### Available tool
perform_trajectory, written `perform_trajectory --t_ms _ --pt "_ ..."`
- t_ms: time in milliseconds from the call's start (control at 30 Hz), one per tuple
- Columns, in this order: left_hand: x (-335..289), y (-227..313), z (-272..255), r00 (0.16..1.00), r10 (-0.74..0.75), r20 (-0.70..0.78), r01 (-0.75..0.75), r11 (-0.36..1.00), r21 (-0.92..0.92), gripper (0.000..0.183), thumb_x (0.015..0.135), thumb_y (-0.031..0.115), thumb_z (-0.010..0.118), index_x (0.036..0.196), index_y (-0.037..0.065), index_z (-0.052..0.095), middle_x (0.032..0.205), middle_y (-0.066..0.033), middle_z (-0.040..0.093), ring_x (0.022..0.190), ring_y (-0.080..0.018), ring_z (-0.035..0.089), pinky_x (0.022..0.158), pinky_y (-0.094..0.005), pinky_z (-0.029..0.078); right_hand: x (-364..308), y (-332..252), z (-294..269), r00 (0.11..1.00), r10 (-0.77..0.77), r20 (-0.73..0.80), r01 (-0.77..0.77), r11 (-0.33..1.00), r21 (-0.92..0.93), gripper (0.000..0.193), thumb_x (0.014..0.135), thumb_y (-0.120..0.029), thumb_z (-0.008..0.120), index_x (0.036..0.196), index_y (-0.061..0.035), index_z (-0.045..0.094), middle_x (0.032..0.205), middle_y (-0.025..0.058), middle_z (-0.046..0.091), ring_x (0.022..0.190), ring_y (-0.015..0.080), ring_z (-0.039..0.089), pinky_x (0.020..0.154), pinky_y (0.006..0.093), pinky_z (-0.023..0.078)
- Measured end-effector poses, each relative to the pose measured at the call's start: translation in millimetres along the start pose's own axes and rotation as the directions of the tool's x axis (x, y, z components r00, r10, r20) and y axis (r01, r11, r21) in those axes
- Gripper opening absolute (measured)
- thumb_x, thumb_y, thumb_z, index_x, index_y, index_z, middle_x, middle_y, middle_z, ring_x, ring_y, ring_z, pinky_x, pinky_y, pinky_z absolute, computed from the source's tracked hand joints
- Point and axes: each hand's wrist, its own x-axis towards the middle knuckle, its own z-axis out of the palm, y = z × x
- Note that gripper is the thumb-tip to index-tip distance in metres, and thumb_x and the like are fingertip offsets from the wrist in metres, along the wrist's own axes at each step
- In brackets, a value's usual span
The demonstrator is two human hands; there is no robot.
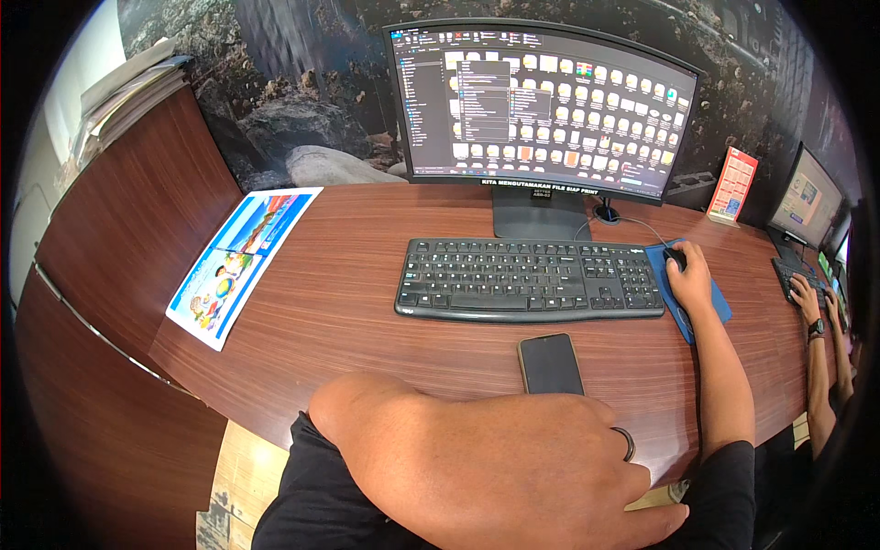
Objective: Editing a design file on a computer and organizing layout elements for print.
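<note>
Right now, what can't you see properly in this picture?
All in the head view:
Computer mouse: mostly covered by the right hand.
Smartphone: lower end hidden behind the left hand.
Left palm: hidden by the hand's own back.
Large monitor: icon labels too small.
Co-worker: mostly cut off by the dark rim.

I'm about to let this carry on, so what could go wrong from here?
With a nested menu open on the monitor, a slip of the right hand on the mouse might pick the wrong entry. The keyboard sits close beside the mouse, so a leftward sweep could bump it. The left hand covers the smartphone's near end in this view, possibly masking a knock.
</note>
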Motion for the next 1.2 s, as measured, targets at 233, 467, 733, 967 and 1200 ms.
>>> perform_trajectory --t_ms 233,467,733,967,1200 --pt "-2.1 -3.8 -1.0 0.999 0.027 0.027 -0.028 0.998 0.053 0.050 0.088 0.009 0.059 0.137 0.016 0.059 0.081 -0.0044 0.063 0.075 -0.0251 0.066 0.069 -0.0348 0.053 3.0 -6.1 1.8 1.000 0.016 0.011 -0.016 1.000 0.003 0.029 0.085 -0.012 0.065 0.113 -0.0043 0.064 0.117 0.0170 0.064 0.113 0.0374 0.063 0.097 0.0437 0.049" --pt "0.7 -14.0 8.3 0.996 0.073 0.045 -0.067 0.988 -0.140 0.033 0.093 0.012 0.052 0.118 -0.008 0.057 0.081 -0.0186 0.068 0.074 -0.0332 0.072 0.061 -0.0449 0.058 0.0 -7.2 -1.8 1.000 0.026 0.013 -0.026 1.000 0.009 0.029 0.085 -0.012 0.065 0.113 -0.0041 0.064 0.116 0.0168 0.064 0.112 0.0372 0.063 0.097 0.0437 0.049" --pt "0.0 -15.1 9.6 0.995 0.069 0.071 -0.057 0.984 -0.166 0.037 0.094 0.014 0.051 0.121 -0.011 0.059 0.084 -0.0218 0.068 0.075 -0.0343 0.071 0.063 -0.0446 0.057 -0.2 -11.5 -1.7 0.999 0.045 0.016 -0.045 0.999 0.008 0.027 0.085 -0.012 0.065 0.110 -0.0029 0.065 0.116 0.0175 0.065 0.111 0.0371 0.063 0.097 0.0435 0.049" --pt "-3.5 -10.5 22.7 0.989 0.134 -0.069 -0.127 0.987 0.101 0.051 0.083 0.011 0.062 0.133 0.018 0.062 0.079 -0.0003 0.060 0.069 -0.0196 0.062 0.065 -0.0310 0.051 2.4 -11.0 -8.8 0.996 -0.013 -0.090 0.016 0.999 0.028 0.030 0.082 -0.013 0.065 0.110 -0.0039 0.065 0.112 0.0183 0.066 0.107 0.0397 0.064 0.093 0.0460 0.051" --pt "5.5 -17.5 12.9 0.961 0.232 -0.153 -0.246 0.966 -0.082 0.047 0.081 0.018 0.066 0.126 0.005 0.070 0.074 -0.0010 0.054 0.059 -0.0152 0.053 0.056 -0.0291 0.044 1.7 0.4 -7.9 0.999 0.034 -0.030 -0.034 0.999 0.011 0.030 0.081 -0.015 0.067 0.109 -0.0049 0.066 0.114 0.0171 0.066 0.107 0.0400 0.062 0.094 0.0469 0.050"
